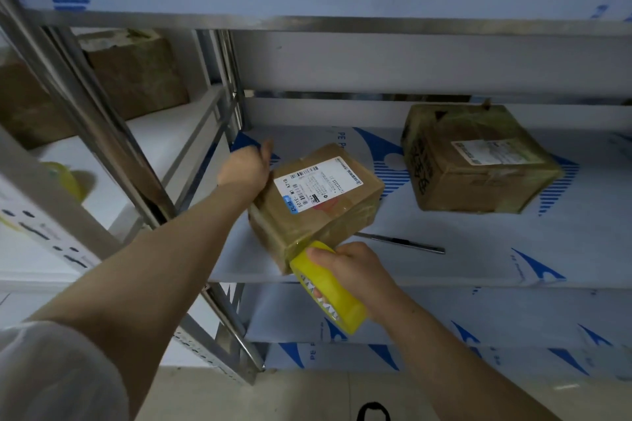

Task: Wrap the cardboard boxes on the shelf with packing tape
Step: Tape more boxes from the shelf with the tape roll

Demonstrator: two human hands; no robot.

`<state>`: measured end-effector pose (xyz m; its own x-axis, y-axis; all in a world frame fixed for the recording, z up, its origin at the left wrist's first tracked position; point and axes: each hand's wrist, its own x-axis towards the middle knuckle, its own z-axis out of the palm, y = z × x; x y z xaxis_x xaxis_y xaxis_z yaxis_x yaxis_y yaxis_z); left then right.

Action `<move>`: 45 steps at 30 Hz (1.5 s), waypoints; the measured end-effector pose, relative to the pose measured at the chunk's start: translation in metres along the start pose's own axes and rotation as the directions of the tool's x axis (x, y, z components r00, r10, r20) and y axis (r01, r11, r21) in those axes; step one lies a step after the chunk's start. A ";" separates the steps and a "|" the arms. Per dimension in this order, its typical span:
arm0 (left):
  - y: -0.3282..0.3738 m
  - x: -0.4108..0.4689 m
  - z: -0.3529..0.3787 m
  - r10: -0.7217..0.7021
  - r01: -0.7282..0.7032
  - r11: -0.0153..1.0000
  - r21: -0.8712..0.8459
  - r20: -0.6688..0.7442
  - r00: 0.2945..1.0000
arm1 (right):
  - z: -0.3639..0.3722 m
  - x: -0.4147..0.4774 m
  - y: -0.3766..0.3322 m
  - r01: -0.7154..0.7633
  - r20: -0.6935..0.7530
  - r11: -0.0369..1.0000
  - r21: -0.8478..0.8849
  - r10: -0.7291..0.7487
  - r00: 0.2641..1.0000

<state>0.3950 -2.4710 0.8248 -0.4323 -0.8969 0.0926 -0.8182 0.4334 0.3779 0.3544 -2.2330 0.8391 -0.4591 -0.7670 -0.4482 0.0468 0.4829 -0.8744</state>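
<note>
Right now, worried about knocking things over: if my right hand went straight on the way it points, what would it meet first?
The small box: the right hand holds the tape roll at its near corner, seemingly touching.

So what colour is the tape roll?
Yellow. The tape roll in the right hand shows best in the head view.

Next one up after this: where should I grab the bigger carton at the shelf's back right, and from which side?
Probably two-handed, palms on the printed left face and the face opposite, coming from the open shelf front. The bigger carton sits flat but turned, a corner toward you, with nothing close beside it. Its flat, taped top offers no edge to pinch.
</note>
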 end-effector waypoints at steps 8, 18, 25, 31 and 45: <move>0.022 -0.038 -0.008 0.087 -0.159 0.951 0.264 0.264 0.961 | 0.000 0.000 -0.004 -0.015 0.021 1.000 0.016 0.014 1.000; 0.042 -0.052 -0.025 0.079 -0.189 0.967 0.169 0.508 0.858 | -0.013 -0.015 -0.017 0.003 0.116 0.996 0.092 -0.014 0.993; 0.022 -0.038 -0.064 0.080 0.187 0.923 -0.337 0.641 0.763 | -0.047 -0.018 -0.086 0.272 0.200 0.962 0.035 -0.274 0.941; 0.002 -0.047 -0.046 -0.171 0.266 0.426 -0.865 0.212 0.962 | -0.001 0.029 -0.132 0.307 -0.087 0.952 0.016 -0.304 0.949; 0.003 -0.047 -0.014 -0.246 0.286 -0.033 -0.958 0.285 0.927 | 0.024 0.040 -0.128 0.344 -0.288 0.927 0.153 -0.291 0.912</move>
<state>0.4182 -2.4286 0.8343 -0.3074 -0.9126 -0.2694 0.2663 -0.3543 0.8964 0.3511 -2.3357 0.9287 -0.6877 -0.7189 -0.1011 0.0213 0.1192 -0.9926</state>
